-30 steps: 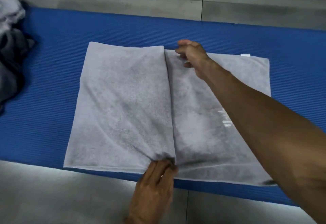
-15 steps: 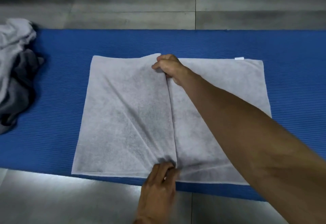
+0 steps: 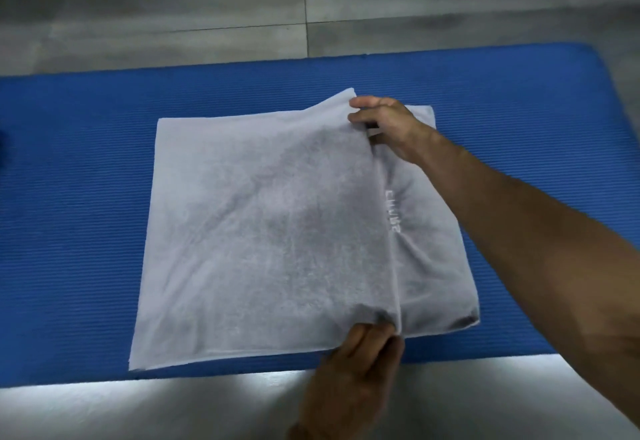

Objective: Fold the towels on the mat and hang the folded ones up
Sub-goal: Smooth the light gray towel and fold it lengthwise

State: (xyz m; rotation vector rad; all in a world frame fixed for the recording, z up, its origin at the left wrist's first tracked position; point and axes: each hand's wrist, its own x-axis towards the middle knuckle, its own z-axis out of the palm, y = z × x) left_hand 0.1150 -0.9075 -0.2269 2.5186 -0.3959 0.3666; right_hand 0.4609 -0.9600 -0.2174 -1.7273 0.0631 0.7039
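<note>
The grey towel is pinched at its far and near flap corners by the right hand and left hand, so the flap is carried evenly toward the blue mat's right end.

The right forearm runs off the right edge, and the left hand is blurred, its wrist cut by the bottom edge. The towel hides the fingertips gripping its folded flap. White lettering on the towel's lower layer is unreadable. The mat runs past the left edge.
</note>
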